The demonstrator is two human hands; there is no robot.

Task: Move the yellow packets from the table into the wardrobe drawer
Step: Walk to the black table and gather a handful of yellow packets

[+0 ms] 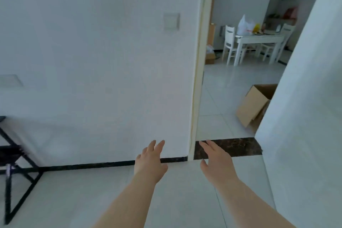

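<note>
A: Yellow packets [256, 27]: where?
B: Nearest, left hand [150, 161] and right hand [216, 161] stretch forward, fingers straight, holding nothing. Beyond, a cardboard box [253, 105] lies on the floor [222, 83]. Farthest, on the white counter [259, 38], just a yellow blur, too small to tell.

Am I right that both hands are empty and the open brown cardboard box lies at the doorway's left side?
Not quite: the head view shows the open brown cardboard box at the right side of the doorway. The left hand and right hand are indeed empty.
</note>
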